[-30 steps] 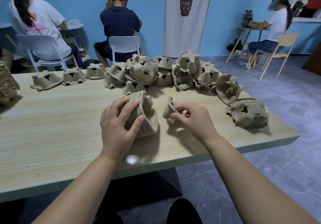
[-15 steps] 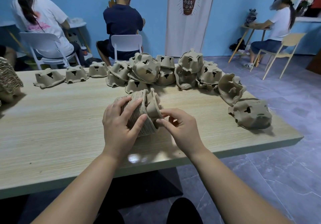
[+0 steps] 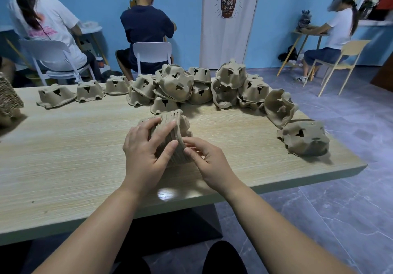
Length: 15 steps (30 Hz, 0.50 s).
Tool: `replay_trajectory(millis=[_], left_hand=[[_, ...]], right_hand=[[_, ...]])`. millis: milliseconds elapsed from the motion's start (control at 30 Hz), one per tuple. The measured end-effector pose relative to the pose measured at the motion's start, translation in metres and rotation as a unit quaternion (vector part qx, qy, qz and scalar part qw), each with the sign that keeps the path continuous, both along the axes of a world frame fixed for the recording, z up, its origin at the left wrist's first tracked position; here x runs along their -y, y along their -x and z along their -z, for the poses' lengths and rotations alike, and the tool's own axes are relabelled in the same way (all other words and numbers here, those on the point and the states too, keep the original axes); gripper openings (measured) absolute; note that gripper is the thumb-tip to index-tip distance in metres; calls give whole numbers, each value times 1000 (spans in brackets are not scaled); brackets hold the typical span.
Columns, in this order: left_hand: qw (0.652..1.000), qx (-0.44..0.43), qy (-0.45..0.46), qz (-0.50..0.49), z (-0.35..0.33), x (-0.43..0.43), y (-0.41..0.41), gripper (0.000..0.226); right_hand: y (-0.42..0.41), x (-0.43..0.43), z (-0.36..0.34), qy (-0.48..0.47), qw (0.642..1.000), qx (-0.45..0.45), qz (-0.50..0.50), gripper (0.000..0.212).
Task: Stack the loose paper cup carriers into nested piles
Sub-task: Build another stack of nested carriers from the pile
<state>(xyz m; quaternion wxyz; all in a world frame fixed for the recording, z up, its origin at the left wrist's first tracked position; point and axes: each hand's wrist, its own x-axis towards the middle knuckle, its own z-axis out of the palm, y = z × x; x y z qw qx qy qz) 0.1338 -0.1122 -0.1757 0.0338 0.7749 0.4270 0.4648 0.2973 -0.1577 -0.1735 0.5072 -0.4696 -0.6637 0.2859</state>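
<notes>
With the left hand (image 3: 146, 152) curled round the nested pile (image 3: 170, 122) on the counter (image 3: 63, 150) and the right hand (image 3: 210, 163) pinching its near rim with curled fingers, it seems best to square the edges and press evenly so the outer carrier seats.

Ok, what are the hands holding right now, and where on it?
Both hold the nested carrier stack: left hand wraps its left side, right hand pinches its lower right edge.

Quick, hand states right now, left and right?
Left hand: closed on the nested stack of cup carriers, fingers wrapped over its side.
Right hand: closed, fingertips pinching the same stack's near edge.
</notes>
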Motion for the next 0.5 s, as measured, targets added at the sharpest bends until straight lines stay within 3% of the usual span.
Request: replay_trajectory(millis=[133,267,400,500], left_hand=[[1000,-12,-2,-5,0,0,-1,39],[999,-45,-16,-9,-2,3,-8,44],[999,-41,-5,-6,-2,4,-9,52],[1000,-22,9,-6,-2,3,-8,61]], right_hand=[[-2,2,1,29,999,16,-3,28],[-34,11,5,-47,980,171,94,31],[-108,31,9,-147,891,235,359,29],[-161,39,11,-80,819,254,508,44]])
